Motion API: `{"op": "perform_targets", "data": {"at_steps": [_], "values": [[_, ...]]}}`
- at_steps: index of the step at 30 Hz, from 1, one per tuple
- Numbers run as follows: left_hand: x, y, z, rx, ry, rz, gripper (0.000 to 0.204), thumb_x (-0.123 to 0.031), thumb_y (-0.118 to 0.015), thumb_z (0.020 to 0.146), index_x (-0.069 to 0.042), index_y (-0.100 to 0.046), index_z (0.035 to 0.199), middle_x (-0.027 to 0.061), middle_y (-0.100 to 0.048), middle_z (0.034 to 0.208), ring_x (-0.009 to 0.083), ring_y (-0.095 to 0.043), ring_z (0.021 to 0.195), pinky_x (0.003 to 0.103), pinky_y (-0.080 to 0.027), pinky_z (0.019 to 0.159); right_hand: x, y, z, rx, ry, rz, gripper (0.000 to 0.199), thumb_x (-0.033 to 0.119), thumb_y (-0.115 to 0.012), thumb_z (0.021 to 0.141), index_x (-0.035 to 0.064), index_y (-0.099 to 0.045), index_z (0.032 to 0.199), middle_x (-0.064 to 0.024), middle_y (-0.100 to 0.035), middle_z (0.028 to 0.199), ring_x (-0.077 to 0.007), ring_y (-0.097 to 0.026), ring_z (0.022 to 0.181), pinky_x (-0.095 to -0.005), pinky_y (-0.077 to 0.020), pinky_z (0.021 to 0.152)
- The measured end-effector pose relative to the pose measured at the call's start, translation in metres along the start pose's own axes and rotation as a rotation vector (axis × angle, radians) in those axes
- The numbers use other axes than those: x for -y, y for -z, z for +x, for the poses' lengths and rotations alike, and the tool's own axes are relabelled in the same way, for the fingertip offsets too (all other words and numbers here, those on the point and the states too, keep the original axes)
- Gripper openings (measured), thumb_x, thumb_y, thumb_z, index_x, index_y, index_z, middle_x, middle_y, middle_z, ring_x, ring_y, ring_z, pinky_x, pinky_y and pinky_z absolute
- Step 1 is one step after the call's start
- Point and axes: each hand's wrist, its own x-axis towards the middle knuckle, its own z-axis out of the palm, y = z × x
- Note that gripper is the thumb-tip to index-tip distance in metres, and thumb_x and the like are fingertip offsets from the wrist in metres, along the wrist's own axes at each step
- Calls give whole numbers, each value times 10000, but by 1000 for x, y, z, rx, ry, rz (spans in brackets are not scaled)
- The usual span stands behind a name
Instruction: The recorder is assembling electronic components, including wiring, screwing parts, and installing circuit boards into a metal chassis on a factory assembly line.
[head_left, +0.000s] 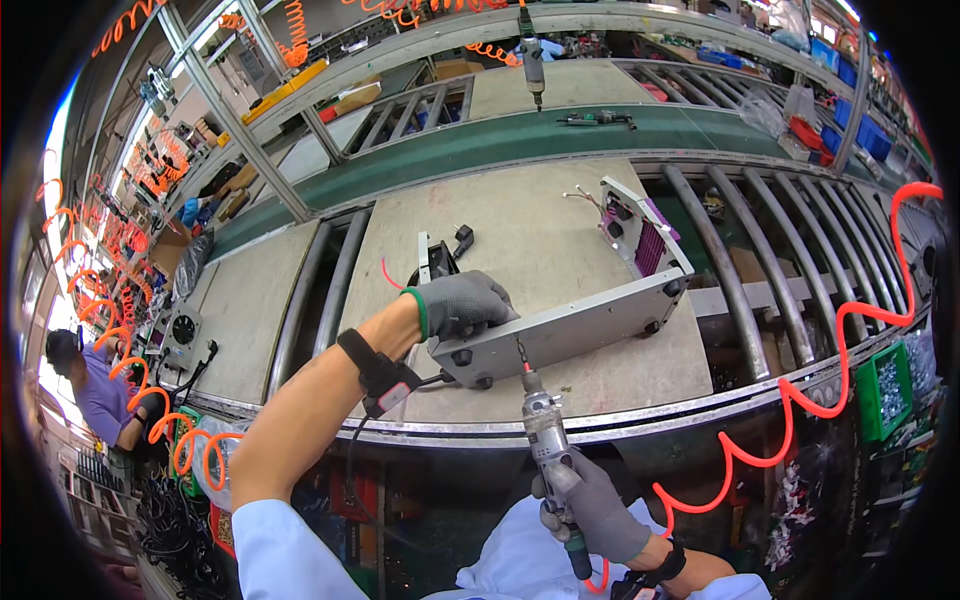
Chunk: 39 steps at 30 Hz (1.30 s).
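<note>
A grey metal chassis [590, 325] rests on its side on a pale board [480, 215] in front of me, with black feet on the face toward me. Purple finned parts [655, 245] and loose wires show at its right end. My left hand [462, 305], in a grey glove with a green cuff, has its fingers curled over the chassis's left upper edge; the fingertips are partly hidden. Gripped in my gloved right hand [595, 510] is a pneumatic screwdriver [545, 430]. Its bit points up at the chassis's near face; I cannot tell whether it touches.
Metal rollers [730, 270] flank the board. Beyond runs a green belt [400, 172] with a tool [598, 119] on it; another screwdriver [532, 70] hangs above. A red coiled hose [735, 455] and a green bin of small parts [886, 395] are at right. Another person [105, 380] is at left.
</note>
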Motion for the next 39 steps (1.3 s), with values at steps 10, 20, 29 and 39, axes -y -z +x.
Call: {"op": "perform_targets", "data": {"at_steps": [10,20,29,39], "values": [[1,5,9,86,0,131,206,-244,-701,977,-112,-700,819,-80,-499,601,33,-427,503,247,-315,451,7,-7,-7,-1,29,1,384,399,-617,1057,51,-492,1160,-67,-574,912,-113,-564,565,-276,-457,442],[-8,-17,-4,-498,-435,527,227,-242,-710,954,-24,-740,1010,85,-688,732,225,-651,641,346,-500,587,-4,15,-12,-44,139,-236,402,332,-707,982,45,-536,1207,-20,-568,738,-89,-578,549,-270,-489,469],[48,-163,-1,-597,-565,507,152,-196,-755,903,-94,-769,1015,137,-698,934,362,-700,873,468,-564,765,-18,86,-47,-285,59,-313,377,288,-729,959,60,-542,1193,-10,-566,769,-76,-575,540,-262,-476,449],[64,-184,39,-674,-593,232,205,-156,-682,978,-53,-714,1152,92,-677,903,261,-694,789,398,-568,688,-22,100,-56,-334,63,-307,480,284,-758,932,50,-548,1294,-29,-578,826,-75,-571,577,-269,-482,469]]}}
